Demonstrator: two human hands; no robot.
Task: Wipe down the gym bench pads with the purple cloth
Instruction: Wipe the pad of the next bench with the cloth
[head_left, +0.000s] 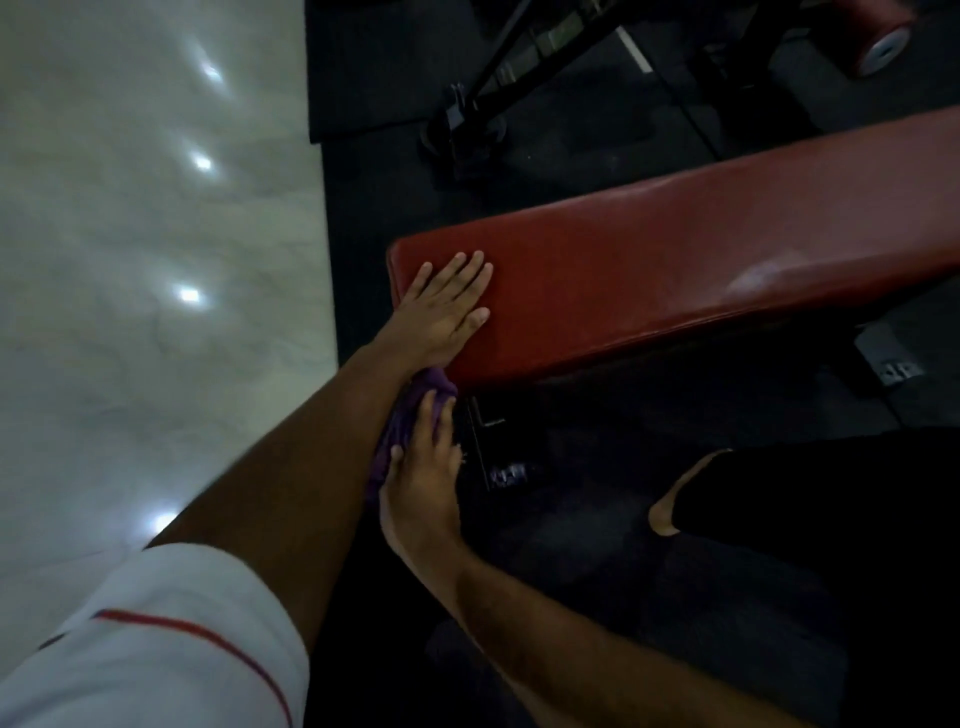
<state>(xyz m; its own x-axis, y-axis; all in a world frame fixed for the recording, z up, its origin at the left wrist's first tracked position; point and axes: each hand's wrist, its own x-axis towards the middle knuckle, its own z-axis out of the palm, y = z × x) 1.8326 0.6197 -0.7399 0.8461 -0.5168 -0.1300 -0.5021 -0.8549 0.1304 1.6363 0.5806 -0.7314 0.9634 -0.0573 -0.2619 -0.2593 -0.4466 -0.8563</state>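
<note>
Head view
Left hand: the left hand (441, 306) lies flat on the near end of the red bench pad (675, 249), fingers (470, 270) straight and close together, thumb out to the side, tips pointing along the pad.
Right hand: the right hand (421, 483) is below the left wrist, beside the front edge of the pad; its fingers curl over the purple cloth (410, 410) and press it against the side of the bench, thumb laid along the cloth's lower fold.
Cloth: bunched, showing between the left wrist and the right fingertips; its upper end touches the lower edge of the pad just beneath the heel of the left hand.
Bench pad: long, worn red, running away from the left fingertips toward the upper right, with a pale sheen far beyond them.
Sleeve: a white sleeve (171, 639) with a red stripe covers the left upper arm.
Floor: pale glossy floor (130, 260) left of the left hand; dark mat (597, 493) right of the right fingers.
Other gear: a black metal frame (498, 88) and a red roller (878, 36) lie well beyond the fingertips, blurred.
</note>
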